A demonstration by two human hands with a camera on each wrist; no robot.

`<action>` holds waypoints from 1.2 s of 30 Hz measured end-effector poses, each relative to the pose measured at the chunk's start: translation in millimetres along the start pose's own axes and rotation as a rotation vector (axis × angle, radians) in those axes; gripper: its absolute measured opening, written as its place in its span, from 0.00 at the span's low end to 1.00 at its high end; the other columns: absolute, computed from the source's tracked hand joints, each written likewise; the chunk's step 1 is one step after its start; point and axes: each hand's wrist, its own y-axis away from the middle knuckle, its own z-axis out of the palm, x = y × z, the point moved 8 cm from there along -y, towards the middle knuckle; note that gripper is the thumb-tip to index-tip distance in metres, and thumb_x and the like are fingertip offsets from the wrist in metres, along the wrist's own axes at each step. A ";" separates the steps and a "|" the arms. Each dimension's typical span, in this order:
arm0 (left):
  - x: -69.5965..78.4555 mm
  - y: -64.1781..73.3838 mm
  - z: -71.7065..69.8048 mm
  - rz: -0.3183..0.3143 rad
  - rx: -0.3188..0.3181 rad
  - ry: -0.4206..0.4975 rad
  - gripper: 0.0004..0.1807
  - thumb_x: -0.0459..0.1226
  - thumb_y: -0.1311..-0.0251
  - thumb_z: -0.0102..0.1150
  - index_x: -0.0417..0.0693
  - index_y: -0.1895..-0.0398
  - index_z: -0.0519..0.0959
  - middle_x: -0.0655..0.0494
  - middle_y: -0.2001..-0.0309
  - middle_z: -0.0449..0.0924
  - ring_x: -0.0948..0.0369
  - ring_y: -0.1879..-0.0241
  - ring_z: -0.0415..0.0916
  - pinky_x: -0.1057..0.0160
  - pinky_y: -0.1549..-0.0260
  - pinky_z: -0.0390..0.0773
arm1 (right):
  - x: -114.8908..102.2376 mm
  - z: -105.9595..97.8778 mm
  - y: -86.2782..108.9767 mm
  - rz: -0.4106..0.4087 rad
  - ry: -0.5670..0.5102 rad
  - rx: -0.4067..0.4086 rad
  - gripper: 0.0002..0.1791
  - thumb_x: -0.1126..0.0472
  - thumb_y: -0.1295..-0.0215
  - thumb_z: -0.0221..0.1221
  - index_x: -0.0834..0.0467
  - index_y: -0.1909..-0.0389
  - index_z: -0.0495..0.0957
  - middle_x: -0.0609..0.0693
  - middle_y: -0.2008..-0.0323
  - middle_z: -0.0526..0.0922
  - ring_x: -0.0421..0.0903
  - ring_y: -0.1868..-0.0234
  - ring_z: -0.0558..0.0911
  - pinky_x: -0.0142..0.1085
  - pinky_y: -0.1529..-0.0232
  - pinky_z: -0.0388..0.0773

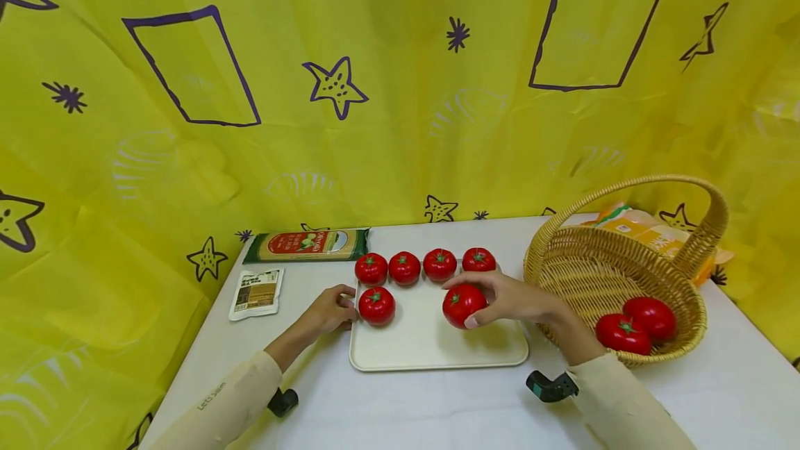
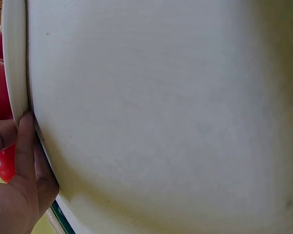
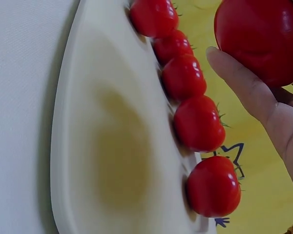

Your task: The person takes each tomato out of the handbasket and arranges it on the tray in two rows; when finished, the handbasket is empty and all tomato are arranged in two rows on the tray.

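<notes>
My right hand [image 1: 509,298] grips a red tomato [image 1: 464,305], held above the cream tray [image 1: 431,360]; in the right wrist view its shadow falls on the tray below. Along the tray's back edge, several tomatoes [image 1: 439,264] stand in a row. One more tomato [image 1: 377,306] sits in front of the row's left end. My left hand [image 1: 331,309] is at the tray's left edge. Close up in the left wrist view, its thumb and fingers pinch the tray rim [image 2: 15,58].
A wicker basket [image 1: 581,269] with an arched handle stands at right, with two tomatoes [image 1: 650,318] in it. Behind it lies an orange and white packet [image 1: 637,224]. A green long package [image 1: 306,245] and a small white pouch [image 1: 257,294] lie at left. A yellow curtain [image 1: 400,158] hangs behind.
</notes>
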 end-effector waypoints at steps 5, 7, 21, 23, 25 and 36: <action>3.1 1.9 -0.2 0.035 -0.023 -0.009 0.23 0.26 0.43 0.62 0.31 0.43 0.71 0.47 0.66 0.74 0.58 0.70 0.77 0.66 0.70 0.85 | 2.8 2.7 -7.5 0.001 -0.012 0.006 0.33 0.62 0.41 0.69 0.58 0.35 0.70 0.62 0.39 0.73 0.56 0.42 0.76 0.43 0.45 0.82; 2.0 0.8 -0.6 0.024 -0.020 -0.004 0.23 0.26 0.43 0.61 0.32 0.43 0.71 0.47 0.65 0.74 0.58 0.70 0.76 0.65 0.69 0.85 | 2.8 3.3 -10.5 -0.010 0.000 0.016 0.33 0.61 0.42 0.70 0.56 0.36 0.71 0.61 0.39 0.73 0.56 0.42 0.76 0.43 0.45 0.81; -5.7 -3.6 0.2 -0.008 -0.001 0.006 0.23 0.26 0.42 0.63 0.35 0.42 0.73 0.48 0.64 0.74 0.58 0.68 0.76 0.63 0.68 0.86 | 13.9 9.8 -27.8 -0.002 0.026 0.019 0.31 0.62 0.44 0.68 0.59 0.39 0.69 0.61 0.37 0.71 0.57 0.40 0.74 0.44 0.43 0.79; -6.3 -4.4 0.2 -0.004 -0.003 0.010 0.23 0.26 0.42 0.63 0.35 0.42 0.73 0.48 0.64 0.74 0.58 0.68 0.76 0.63 0.68 0.86 | 14.8 10.0 -29.3 0.005 0.026 0.022 0.31 0.62 0.44 0.68 0.58 0.39 0.69 0.61 0.37 0.71 0.56 0.40 0.74 0.43 0.43 0.80; -6.3 -4.8 0.2 0.000 -0.002 0.013 0.24 0.26 0.42 0.63 0.35 0.42 0.73 0.48 0.65 0.73 0.58 0.68 0.76 0.63 0.68 0.86 | 16.1 9.8 -30.6 0.023 0.034 0.027 0.30 0.60 0.43 0.68 0.56 0.40 0.69 0.60 0.37 0.72 0.55 0.40 0.75 0.42 0.43 0.80; -5.1 -3.9 -0.1 -0.016 -0.005 -0.009 0.24 0.27 0.41 0.63 0.36 0.40 0.72 0.47 0.63 0.74 0.58 0.67 0.75 0.63 0.67 0.86 | 17.3 4.0 -37.9 0.048 0.116 0.078 0.31 0.55 0.43 0.71 0.53 0.38 0.72 0.55 0.36 0.75 0.53 0.37 0.74 0.49 0.37 0.73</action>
